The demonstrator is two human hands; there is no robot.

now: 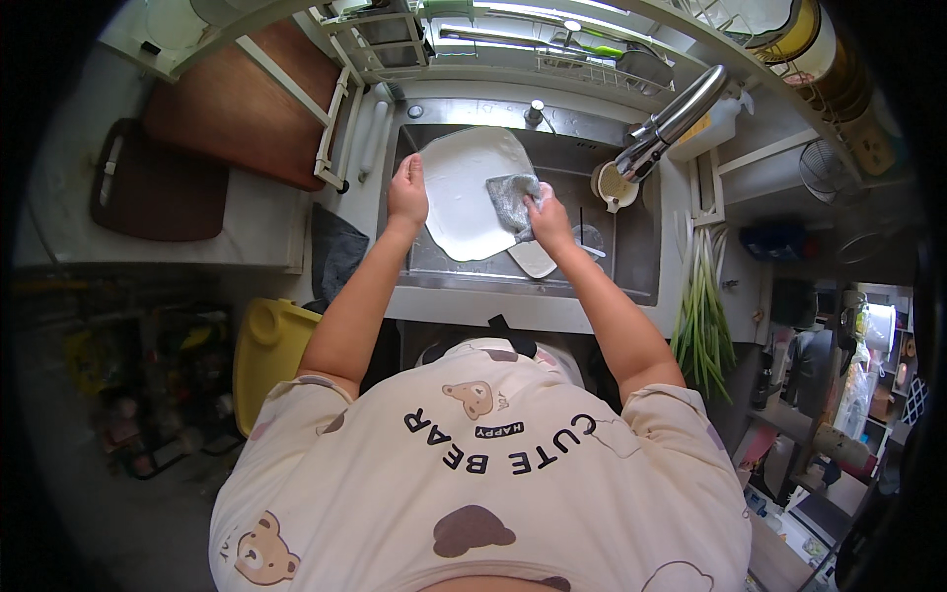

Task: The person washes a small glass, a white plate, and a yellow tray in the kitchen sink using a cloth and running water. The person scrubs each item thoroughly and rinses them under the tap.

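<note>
Over a stainless steel sink (629, 251) I hold a large white tray (462, 196), tilted, its inner face towards me. My left hand (408, 194) grips the tray's left edge, with the thumb on the front side. In my right hand (549, 216) is a grey cloth (512, 198), bunched at the fingers and lying against the right part of the tray. Below the tray's lower right corner a smaller white dish (534, 260) shows in the sink, partly hidden. Beside it lies a clear round item with a white handle, too indistinct to name.
A chrome faucet (669, 122) arches over the sink's back right, near a cream strainer (615, 185). Green onions (701, 303) hang over the counter edge at right. Left are a dark cloth (334, 255), a brown cutting board (159, 185) and a yellow plastic bin lid (270, 355).
</note>
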